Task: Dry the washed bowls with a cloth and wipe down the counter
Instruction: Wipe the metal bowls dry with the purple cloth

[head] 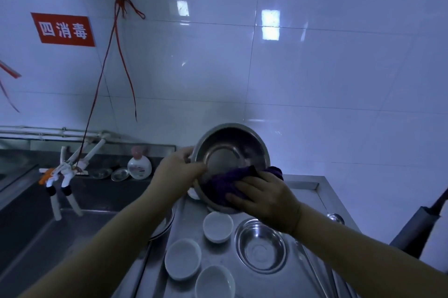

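Observation:
A large steel bowl is tilted up above the counter, its inside facing me. My left hand grips its left rim. My right hand presses a purple cloth against the bowl's lower inner wall and rim. On the steel counter below stand three small white bowls and a smaller steel bowl.
A sink lies to the left with white taps over it. A soap bottle and small steel dishes sit at the back. A ladle and long utensils lie on the counter's right side. A tiled wall is behind.

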{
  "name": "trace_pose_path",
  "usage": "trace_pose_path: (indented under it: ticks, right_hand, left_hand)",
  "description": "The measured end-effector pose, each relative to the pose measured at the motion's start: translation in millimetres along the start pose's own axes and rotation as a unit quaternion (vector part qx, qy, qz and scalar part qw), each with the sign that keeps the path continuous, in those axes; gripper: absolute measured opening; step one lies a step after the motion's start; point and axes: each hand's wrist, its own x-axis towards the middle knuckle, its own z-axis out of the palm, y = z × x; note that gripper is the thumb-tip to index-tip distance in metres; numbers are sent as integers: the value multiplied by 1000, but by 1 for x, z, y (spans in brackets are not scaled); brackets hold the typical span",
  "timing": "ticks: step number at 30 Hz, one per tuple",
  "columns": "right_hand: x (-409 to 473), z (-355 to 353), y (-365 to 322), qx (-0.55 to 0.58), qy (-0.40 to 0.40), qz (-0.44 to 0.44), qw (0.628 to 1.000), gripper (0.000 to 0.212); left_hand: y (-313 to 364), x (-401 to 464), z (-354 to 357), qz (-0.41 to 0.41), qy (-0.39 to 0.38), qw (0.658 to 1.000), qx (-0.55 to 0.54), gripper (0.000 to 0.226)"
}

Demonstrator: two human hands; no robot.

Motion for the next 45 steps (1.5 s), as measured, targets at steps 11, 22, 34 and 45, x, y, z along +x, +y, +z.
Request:
trace_pose_path:
  ticks: [11, 22, 34, 45]
  right_hand:
    - [8, 25, -42, -31, 17, 157, 987, 26]
    - [-2, 1, -6, -28, -13, -10, 999, 15]
    - [15, 11, -56, -13, -7, 150, 989, 21]
    - [0, -7, -11, -16, -29, -27, 999, 19]
  left_hand:
    - [-18, -6, 32, 34, 37, 996, -69, 35]
    - [2, 8, -7, 53, -26, 994, 90, 17]
    - [-27, -24, 36, 34, 59, 991, -114, 31]
    - [-12, 4, -17, 33, -59, 998, 6, 43]
